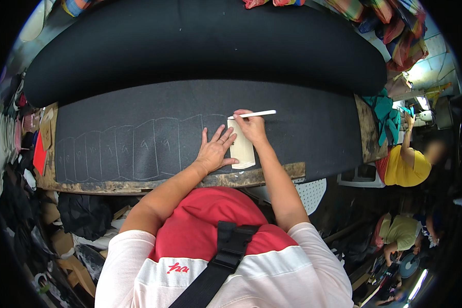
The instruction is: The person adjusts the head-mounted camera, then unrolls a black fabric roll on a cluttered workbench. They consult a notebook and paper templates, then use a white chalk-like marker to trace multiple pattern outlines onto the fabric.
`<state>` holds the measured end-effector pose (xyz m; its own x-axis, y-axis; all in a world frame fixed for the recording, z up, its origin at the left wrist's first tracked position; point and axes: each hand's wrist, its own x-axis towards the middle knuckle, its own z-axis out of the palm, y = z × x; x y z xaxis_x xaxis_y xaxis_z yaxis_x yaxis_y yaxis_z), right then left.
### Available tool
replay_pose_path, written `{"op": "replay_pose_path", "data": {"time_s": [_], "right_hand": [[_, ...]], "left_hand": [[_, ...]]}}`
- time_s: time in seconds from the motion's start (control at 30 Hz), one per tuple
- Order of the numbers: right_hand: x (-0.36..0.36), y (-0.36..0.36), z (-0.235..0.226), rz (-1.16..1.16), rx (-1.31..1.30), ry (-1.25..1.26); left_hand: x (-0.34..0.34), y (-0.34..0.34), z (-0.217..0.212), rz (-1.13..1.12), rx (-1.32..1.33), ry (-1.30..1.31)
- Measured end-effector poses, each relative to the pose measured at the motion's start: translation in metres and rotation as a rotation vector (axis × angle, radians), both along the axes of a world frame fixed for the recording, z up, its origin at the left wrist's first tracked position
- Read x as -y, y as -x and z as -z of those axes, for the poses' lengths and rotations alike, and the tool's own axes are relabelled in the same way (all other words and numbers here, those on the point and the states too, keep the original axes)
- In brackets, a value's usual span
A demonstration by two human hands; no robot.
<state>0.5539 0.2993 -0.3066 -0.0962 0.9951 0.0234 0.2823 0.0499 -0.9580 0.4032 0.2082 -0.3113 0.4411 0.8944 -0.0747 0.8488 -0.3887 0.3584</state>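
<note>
A tan cardboard template (243,146) lies on black sheet material (313,128) spread over the table. My left hand (215,149) rests with fingers spread, partly on the template's left edge and partly on the black sheet. My right hand (252,128) is closed round a white marking pen (264,113), its tip at the template's upper left corner. To the left of the template, a row of pale outlines (143,146) runs side by side across the sheet, several with a small mark inside.
A thick black roll (205,46) lies along the table's far side. The worn wooden edge (215,180) runs close to my body. A red card (40,154) is at the left end. Teal cloth (387,120) and a person in yellow (408,165) are at the right.
</note>
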Motion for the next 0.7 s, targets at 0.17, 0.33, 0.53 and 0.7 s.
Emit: {"op": "replay_pose_path", "data": {"time_s": [0.17,0.33,0.53,0.7], "right_hand": [[-0.015,-0.017,0.002,0.078,0.264,-0.101],[-0.010,-0.031,-0.003,0.180,0.314,-0.259],[0.101,-0.056,-0.020,0.162,0.329,-0.039],[0.167,-0.063,-0.026,0.242,0.378,-0.099]], "left_hand": [[0.000,-0.001,-0.002,-0.008,-0.001,0.006],[0.000,-0.001,-0.003,-0.016,0.007,0.004],[-0.002,-0.004,-0.012,-0.032,0.020,0.049],[-0.007,-0.008,-0.026,-0.048,-0.021,0.119]]}}
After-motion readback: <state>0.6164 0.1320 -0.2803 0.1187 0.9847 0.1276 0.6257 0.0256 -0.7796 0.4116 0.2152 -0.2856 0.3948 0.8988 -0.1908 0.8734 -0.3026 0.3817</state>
